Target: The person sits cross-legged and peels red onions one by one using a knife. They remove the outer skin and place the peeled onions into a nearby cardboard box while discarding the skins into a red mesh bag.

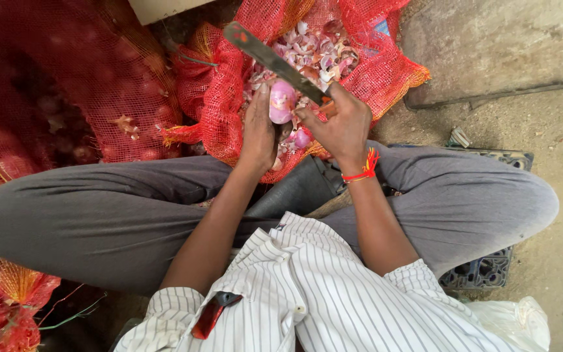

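Note:
My left hand (257, 133) holds a peeled pinkish onion (281, 101) over my lap. A long steel knife (272, 60) is gripped in my right hand (341, 125), its blade running up and left across the top of the onion. A red thread band circles my right wrist. Below both hands lies an open red mesh sack (223, 98) holding several onion skins and trimmed pieces (317, 49). Another small peeled onion (302, 138) lies just under my hands.
A large red mesh sack (66, 85) full of onions fills the left side. More red mesh (8, 306) lies at the lower left. I sit cross-legged in grey trousers on a dark plastic crate (483, 270). A concrete slab (496, 45) lies at the upper right.

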